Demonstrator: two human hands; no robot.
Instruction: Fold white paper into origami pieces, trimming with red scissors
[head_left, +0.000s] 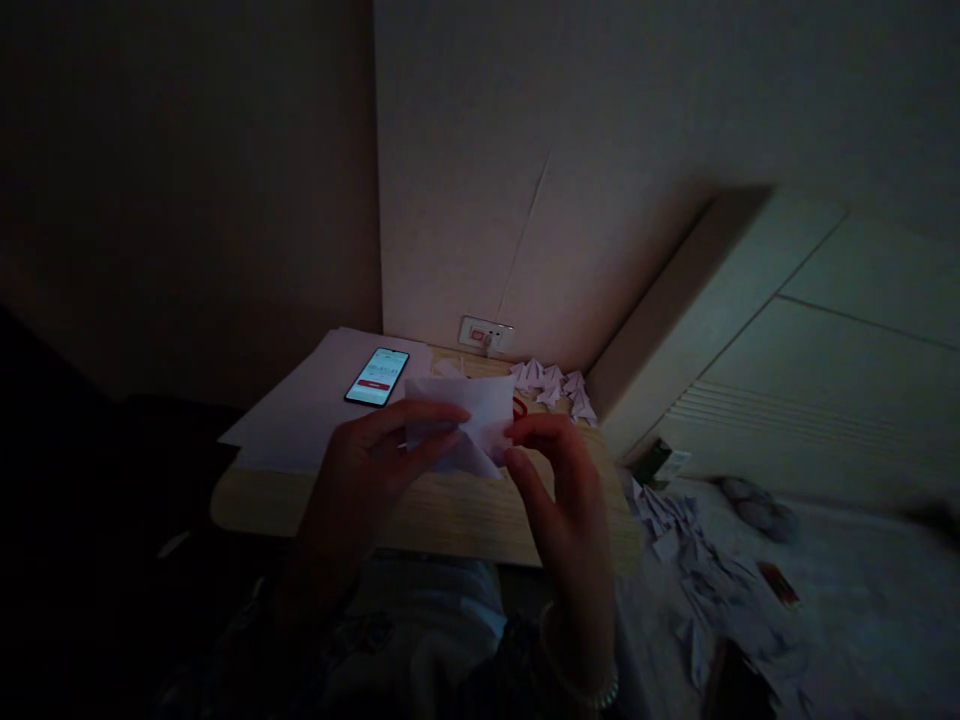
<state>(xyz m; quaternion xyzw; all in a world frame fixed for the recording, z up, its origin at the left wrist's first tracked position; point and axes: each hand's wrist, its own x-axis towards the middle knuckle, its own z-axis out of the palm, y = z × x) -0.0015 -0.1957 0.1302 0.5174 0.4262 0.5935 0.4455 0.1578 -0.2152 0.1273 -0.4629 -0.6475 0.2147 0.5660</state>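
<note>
A partly folded sheet of white paper [480, 405] is held up above the near side of a small wooden table [442, 525]. My left hand [375, 455] pinches it from the left, with thumb and fingers near the middle of the paper. On the other side, my right hand [559, 480] grips the paper's right edge between thumb and forefinger. Part of a red object [519, 408], perhaps a scissors handle, shows just behind the paper; the rest of it is hidden.
Left on the table, a lit phone [377, 377] lies on a stack of white sheets [289, 415]. Several folded paper shapes [551, 383] stand at the back right. Behind is a wall socket [486, 334]. More folded papers [701, 560] are strewn over the pale surface at right. The room is dim.
</note>
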